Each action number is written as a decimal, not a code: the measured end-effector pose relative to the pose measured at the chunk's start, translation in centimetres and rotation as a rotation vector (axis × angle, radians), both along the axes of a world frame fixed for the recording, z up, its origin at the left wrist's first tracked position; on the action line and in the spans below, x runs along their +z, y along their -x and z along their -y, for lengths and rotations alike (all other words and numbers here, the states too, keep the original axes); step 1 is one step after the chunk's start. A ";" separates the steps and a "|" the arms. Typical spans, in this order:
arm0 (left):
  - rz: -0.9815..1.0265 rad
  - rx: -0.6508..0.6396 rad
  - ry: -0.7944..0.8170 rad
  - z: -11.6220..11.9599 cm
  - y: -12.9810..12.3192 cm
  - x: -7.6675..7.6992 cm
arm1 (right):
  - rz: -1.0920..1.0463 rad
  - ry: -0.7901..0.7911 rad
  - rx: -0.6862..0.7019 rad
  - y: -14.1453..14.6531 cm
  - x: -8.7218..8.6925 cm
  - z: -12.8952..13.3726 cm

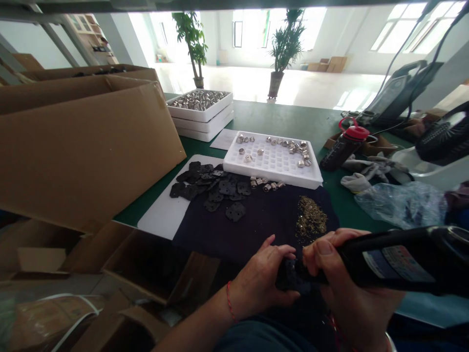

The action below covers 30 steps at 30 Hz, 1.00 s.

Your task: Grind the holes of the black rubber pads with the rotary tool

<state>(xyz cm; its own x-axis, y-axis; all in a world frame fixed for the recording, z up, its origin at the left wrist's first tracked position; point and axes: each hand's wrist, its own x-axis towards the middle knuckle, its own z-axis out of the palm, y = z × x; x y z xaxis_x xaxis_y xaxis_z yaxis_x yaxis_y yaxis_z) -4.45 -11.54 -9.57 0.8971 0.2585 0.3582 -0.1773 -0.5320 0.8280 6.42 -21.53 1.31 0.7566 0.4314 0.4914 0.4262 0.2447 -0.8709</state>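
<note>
My right hand [344, 283] is wrapped round a black electric screwdriver [403, 259] with a label on its side, its front end pointing left. Between finger and thumb, my left hand [262, 271] grips a dark plate [292, 275] at the tool's tip. The tip itself is hidden by my fingers and the dark background. Beyond my hands, on a dark cloth [264, 220], lies a heap of small brass-coloured screws [310, 217]. Flat black plates [227, 187] with holes are piled farther left. Several small silver metal parts [267, 185] lie beside them.
A white compartment tray [273, 173] holds loose silver parts. Stacked white trays [207, 120] of similar parts stand behind. A large cardboard box [88, 156] rises on the left. To the right are a red-lidded bottle [342, 146], gloves [361, 178], a plastic bag [403, 203] and a fan [445, 132].
</note>
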 end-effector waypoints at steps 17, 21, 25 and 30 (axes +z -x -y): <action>-0.026 0.039 0.032 0.2 0.2 0.6 | -0.288 -0.393 -0.482 -4.7 1.0 1.5; -0.014 0.037 0.009 0.2 0.4 0.7 | -0.343 -0.384 -0.486 -5.4 -0.3 0.7; -0.012 0.036 -0.024 0.1 0.5 0.8 | -0.362 -0.384 -0.479 -5.2 -1.1 0.0; -0.028 0.047 -0.032 0.1 0.5 1.0 | -0.357 -0.388 -0.492 -5.1 -1.3 -0.4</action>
<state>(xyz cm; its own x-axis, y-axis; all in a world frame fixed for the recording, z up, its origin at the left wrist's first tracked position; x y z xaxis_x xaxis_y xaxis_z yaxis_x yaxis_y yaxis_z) -4.94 -11.65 -8.56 0.8941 0.2891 0.3420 -0.1289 -0.5652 0.8148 11.53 -21.17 -0.02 0.9614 -0.1556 0.2268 0.2721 0.4175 -0.8670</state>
